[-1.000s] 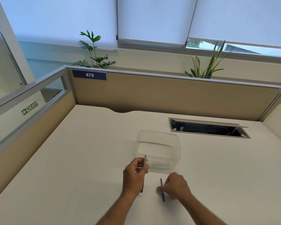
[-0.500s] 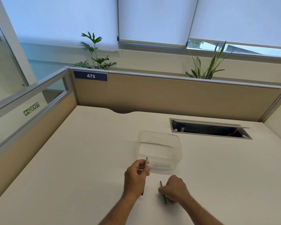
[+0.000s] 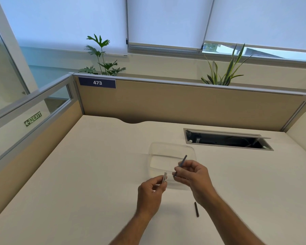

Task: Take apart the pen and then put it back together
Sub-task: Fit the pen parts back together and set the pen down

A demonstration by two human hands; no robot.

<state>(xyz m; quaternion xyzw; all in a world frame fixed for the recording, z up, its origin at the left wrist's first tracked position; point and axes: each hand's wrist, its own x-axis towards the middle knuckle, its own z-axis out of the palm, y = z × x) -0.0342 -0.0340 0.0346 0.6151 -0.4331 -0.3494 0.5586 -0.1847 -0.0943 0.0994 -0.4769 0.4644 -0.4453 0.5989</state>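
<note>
My left hand [image 3: 151,195] is closed around a pale, whitish pen part [image 3: 164,177] whose tip sticks up above the fingers. My right hand [image 3: 195,179] pinches a thin dark pen part [image 3: 183,160] that slants up to the right, raised above the desk just right of the left hand. The two held parts are close together but apart. A short dark pen piece [image 3: 196,209] lies alone on the desk beneath my right wrist.
A clear plastic container [image 3: 159,147] stands on the cream desk [image 3: 95,174] just behind my hands. An open cable hatch [image 3: 228,139] sits at the back right. Tan partition walls close the desk at the back and left.
My right hand has lifted off the desk with a thin dark part and come up beside the left hand. A short dark piece now lies uncovered on the desk.
</note>
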